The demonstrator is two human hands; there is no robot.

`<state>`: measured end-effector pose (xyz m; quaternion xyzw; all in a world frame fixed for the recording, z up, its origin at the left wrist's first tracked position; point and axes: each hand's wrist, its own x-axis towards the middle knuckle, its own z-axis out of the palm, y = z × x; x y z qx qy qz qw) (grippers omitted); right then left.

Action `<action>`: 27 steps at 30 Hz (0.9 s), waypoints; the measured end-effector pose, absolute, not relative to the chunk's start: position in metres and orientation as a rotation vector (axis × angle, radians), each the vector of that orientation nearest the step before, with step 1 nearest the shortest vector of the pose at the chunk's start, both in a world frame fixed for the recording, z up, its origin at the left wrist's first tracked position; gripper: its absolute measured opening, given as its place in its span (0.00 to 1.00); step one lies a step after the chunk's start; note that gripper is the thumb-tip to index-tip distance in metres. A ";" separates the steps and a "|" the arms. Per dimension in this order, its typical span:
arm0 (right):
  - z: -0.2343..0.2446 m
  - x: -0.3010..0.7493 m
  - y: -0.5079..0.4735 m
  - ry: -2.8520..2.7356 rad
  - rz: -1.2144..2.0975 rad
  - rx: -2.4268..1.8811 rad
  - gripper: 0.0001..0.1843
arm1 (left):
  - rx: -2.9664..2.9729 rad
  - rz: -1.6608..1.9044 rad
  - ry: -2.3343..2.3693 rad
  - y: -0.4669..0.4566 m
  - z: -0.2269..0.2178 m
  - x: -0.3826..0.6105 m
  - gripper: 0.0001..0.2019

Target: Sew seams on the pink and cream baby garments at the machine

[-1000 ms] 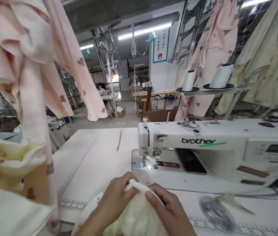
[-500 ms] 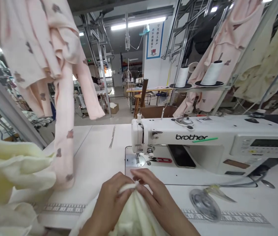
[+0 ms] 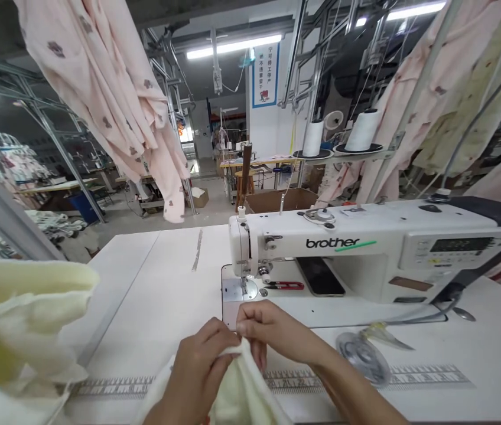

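My left hand point(image 3: 204, 366) is closed, pinching the folded edge of a pale yellow garment point(image 3: 237, 389) in front of the sewing machine. The garment hangs down toward me over the table's front, its lower part out of view. Just above its peaked tip, my right hand point(image 3: 270, 330) is closed with thumb and forefinger together. Whatever lies between those fingertips is too small to make out. Beyond both hands is the white sewing machine point(image 3: 321, 242), its needle and presser foot point(image 3: 244, 286) above the metal plate. No cloth lies under the foot.
Red-handled thread snips point(image 3: 286, 285) and a black phone point(image 3: 320, 276) lie on the machine bed. A clear plastic disc point(image 3: 363, 357) rests by the ruler strip point(image 3: 292, 382). More pale yellow cloth point(image 3: 20, 319) bulges at left; pink garments point(image 3: 122, 100) hang above. Thread cones point(image 3: 312, 139) stand behind.
My right hand has turned and lifted slightly off the fold, its fingers now curled together above the tip. My left hand keeps its pinch. The view has shifted, and the hanging pink garments have swung.
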<state>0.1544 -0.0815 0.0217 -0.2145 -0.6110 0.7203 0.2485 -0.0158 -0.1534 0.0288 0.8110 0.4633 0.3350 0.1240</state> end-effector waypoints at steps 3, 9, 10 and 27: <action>0.010 0.142 -0.080 -1.433 2.241 -0.551 0.18 | 2.424 1.107 1.374 -0.157 0.020 -0.015 0.11; -0.005 0.131 -0.100 -0.961 2.348 -0.550 0.18 | 2.346 1.233 1.232 -0.157 0.012 -0.013 0.13; -0.005 0.133 -0.104 -0.960 2.294 -0.557 0.19 | 2.292 1.233 1.258 -0.155 0.011 -0.013 0.12; 0.009 0.159 -0.100 -1.772 1.083 -0.808 0.12 | 1.632 0.913 1.355 -0.119 0.046 -0.008 0.09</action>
